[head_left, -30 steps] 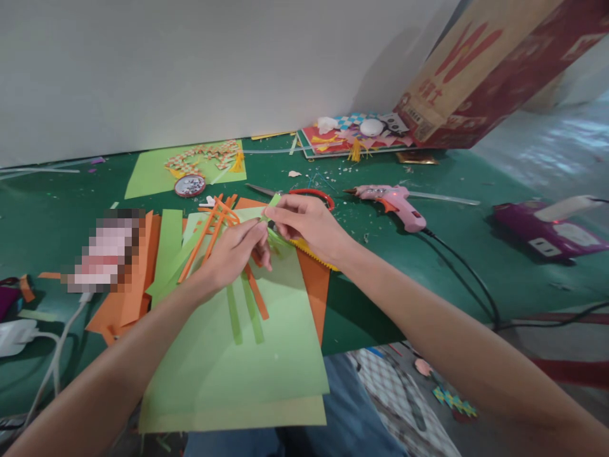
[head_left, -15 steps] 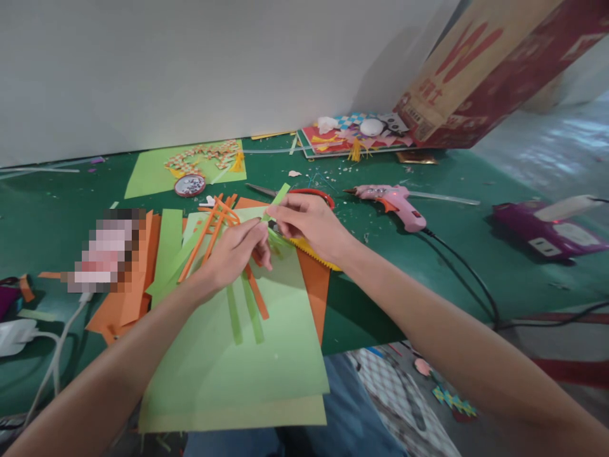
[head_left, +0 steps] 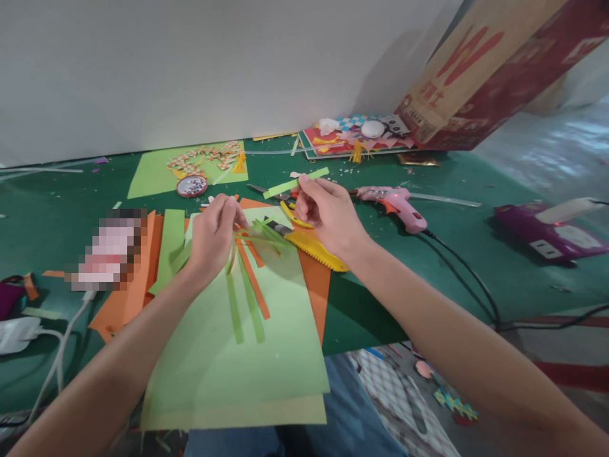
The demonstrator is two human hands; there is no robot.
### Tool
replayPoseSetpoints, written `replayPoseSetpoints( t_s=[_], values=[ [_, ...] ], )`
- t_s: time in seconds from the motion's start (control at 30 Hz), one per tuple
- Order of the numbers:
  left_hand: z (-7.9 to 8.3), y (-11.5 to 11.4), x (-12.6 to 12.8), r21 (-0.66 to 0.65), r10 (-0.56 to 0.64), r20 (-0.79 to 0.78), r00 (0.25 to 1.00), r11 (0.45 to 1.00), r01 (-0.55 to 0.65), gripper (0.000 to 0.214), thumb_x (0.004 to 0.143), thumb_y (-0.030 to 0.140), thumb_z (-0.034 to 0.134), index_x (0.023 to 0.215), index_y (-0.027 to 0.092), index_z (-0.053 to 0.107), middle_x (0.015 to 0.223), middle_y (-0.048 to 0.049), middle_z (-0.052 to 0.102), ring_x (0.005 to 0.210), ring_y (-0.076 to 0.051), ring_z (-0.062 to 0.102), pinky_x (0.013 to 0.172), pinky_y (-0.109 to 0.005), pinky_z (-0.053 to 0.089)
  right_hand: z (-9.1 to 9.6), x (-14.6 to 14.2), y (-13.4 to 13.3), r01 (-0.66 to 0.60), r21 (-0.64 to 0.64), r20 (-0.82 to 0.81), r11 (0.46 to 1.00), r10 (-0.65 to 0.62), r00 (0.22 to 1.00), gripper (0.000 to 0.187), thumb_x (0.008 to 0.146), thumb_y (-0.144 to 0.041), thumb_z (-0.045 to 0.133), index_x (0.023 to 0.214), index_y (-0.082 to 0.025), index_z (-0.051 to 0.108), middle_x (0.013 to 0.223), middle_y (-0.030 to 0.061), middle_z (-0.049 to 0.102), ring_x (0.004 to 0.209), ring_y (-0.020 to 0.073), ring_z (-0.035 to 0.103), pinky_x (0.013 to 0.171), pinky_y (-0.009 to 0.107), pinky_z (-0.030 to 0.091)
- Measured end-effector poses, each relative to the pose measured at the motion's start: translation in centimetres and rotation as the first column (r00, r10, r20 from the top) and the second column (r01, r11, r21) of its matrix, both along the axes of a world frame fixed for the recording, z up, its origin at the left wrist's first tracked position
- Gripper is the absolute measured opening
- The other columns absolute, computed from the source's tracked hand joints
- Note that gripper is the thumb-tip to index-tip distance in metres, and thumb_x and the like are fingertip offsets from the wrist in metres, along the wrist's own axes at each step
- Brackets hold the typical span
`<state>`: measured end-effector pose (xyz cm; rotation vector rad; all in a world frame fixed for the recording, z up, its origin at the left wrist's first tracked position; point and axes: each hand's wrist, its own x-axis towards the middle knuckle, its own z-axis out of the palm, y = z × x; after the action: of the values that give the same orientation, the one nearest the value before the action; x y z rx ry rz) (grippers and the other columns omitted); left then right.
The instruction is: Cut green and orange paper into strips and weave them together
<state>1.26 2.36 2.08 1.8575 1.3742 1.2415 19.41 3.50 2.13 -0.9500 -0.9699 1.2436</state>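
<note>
A short light-green paper strip is pinched between the thumb and fingers of my right hand, held above the table. My left hand is closed in a pinch over a loose pile of thin strips; what sits between its fingertips is hidden. Below it an orange paper strip and narrow green strips lie on light-green paper sheets. A yellow tool with a toothed edge and dark tip rests under my right hand. Scissors lie behind, mostly covered.
A pink glue gun with a black cord lies at right, near a purple power socket. At left are a blurred-out phone on a cable and folded orange paper. A round dish and paper bag stand farther back.
My hands, close together before, have moved apart. The right has gone right with the green strip, now lying nearly level; the left has shifted left, uncovering green strips and the yellow tool.
</note>
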Motion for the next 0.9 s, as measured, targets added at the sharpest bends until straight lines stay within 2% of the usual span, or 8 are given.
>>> replayPoseSetpoints(
  t_s=[0.07, 0.13, 0.23, 0.33, 0.43, 0.53, 0.7, 0.9],
  values=[
    [-0.3, 0.2, -0.3, 0.128, 0.037, -0.237, 0.971, 0.992, -0.006, 0.024, 0.095, 0.024, 0.041, 0.074, 0.02, 0.053, 0.076, -0.002, 0.065, 0.07, -0.015, 0.061, 0.069, -0.028, 0.048, 0.0, -0.2, -0.1, -0.008, -0.02, 0.019, 1.0, 0.008, 1.0, 0.039, 0.08, -0.047, 0.07, 0.06, -0.018, 0.054, 0.043, -0.0062, 0.044, 0.04, 0.0048, 0.038, 0.038, 0.02, 0.024],
    [-0.9, 0.4, -0.6, 0.215, 0.057, -0.442, 0.895, 0.976, 0.044, 0.014, 0.091, 0.019, 0.047, 0.081, 0.02, 0.057, 0.084, -0.0046, 0.067, 0.084, -0.02, 0.062, 0.075, -0.031, 0.047, -0.1, -0.3, -0.1, -0.018, -0.032, 0.022, 0.999, 0.019, 1.0, 0.038, 0.079, -0.047, 0.07, 0.061, -0.017, 0.056, 0.042, -0.0062, 0.045, 0.039, 0.0045, 0.038, 0.038, 0.019, 0.025],
    [-1.6, 0.8, -1.0, 0.234, 0.089, -0.594, 0.8, 0.97, 0.065, 0.011, 0.088, 0.015, 0.051, 0.089, 0.019, 0.061, 0.094, -0.0076, 0.067, 0.097, -0.025, 0.06, 0.087, -0.038, 0.047, -0.3, -0.4, 0.0, -0.029, -0.032, 0.004, 0.999, 0.029, 1.0, 0.037, 0.08, -0.046, 0.07, 0.062, -0.016, 0.058, 0.042, -0.0064, 0.045, 0.039, 0.0043, 0.039, 0.037, 0.019, 0.025],
    [-1.9, 0.9, -1.2, 0.212, 0.106, -0.613, 0.783, 0.977, 0.034, 0.013, 0.085, 0.014, 0.051, 0.088, 0.019, 0.062, 0.092, -0.0076, 0.067, 0.096, -0.024, 0.06, 0.092, -0.04, 0.046, -0.4, -0.4, 0.0, -0.039, -0.031, -0.011, 0.999, 0.039, 0.999, 0.033, 0.082, -0.041, 0.069, 0.063, -0.016, 0.059, 0.043, -0.0061, 0.047, 0.039, 0.0043, 0.039, 0.038, 0.019, 0.025],
    [-1.6, 0.5, -0.9, 0.178, 0.123, -0.609, 0.784, 0.984, -0.016, 0.014, 0.083, 0.013, 0.051, 0.089, 0.019, 0.062, 0.094, -0.008, 0.066, 0.1, -0.025, 0.059, 0.09, -0.039, 0.047, -0.4, -0.4, 0.0, -0.045, -0.031, -0.017, 0.999, 0.044, 0.999, 0.033, 0.082, -0.041, 0.069, 0.062, -0.016, 0.058, 0.043, -0.006, 0.047, 0.039, 0.0043, 0.039, 0.038, 0.019, 0.025],
    [-1.0, 0.0, -0.4, 0.136, 0.119, -0.659, 0.743, 0.99, -0.038, 0.01, 0.08, 0.015, 0.053, 0.087, 0.019, 0.058, 0.094, -0.0087, 0.065, 0.102, -0.028, 0.059, 0.086, -0.039, 0.049, -0.3, -0.4, -0.1, -0.05, -0.029, -0.012, 0.998, 0.05, 0.999, 0.035, 0.08, -0.043, 0.071, 0.061, -0.016, 0.058, 0.043, -0.0063, 0.046, 0.039, 0.004, 0.039, 0.038, 0.019, 0.025],
    [-0.8, -0.3, -0.2, 0.033, -0.001, -0.665, 0.746, 0.999, 0.031, 0.019, 0.074, 0.007, 0.051, 0.086, 0.021, 0.054, 0.099, -0.0083, 0.063, 0.099, -0.026, 0.06, 0.076, -0.036, 0.051, -0.5, -0.4, -0.1, -0.064, -0.014, 0.0, 0.998, 0.064, 0.998, 0.037, 0.077, -0.047, 0.073, 0.061, -0.017, 0.057, 0.043, -0.0061, 0.046, 0.039, 0.0044, 0.039, 0.038, 0.02, 0.025],
    [-1.5, 0.4, -0.7, 0.044, -0.043, -0.611, 0.791, 0.995, 0.089, 0.021, 0.071, 0.001, 0.047, 0.077, 0.02, 0.055, 0.092, -0.0066, 0.063, 0.095, -0.025, 0.062, 0.079, -0.036, 0.051, -0.6, -0.3, 0.0, -0.072, -0.008, -0.005, 0.997, 0.072, 0.997, 0.038, 0.073, -0.048, 0.075, 0.061, -0.017, 0.057, 0.043, -0.0061, 0.046, 0.039, 0.0047, 0.039, 0.038, 0.021, 0.023]
  ],
)
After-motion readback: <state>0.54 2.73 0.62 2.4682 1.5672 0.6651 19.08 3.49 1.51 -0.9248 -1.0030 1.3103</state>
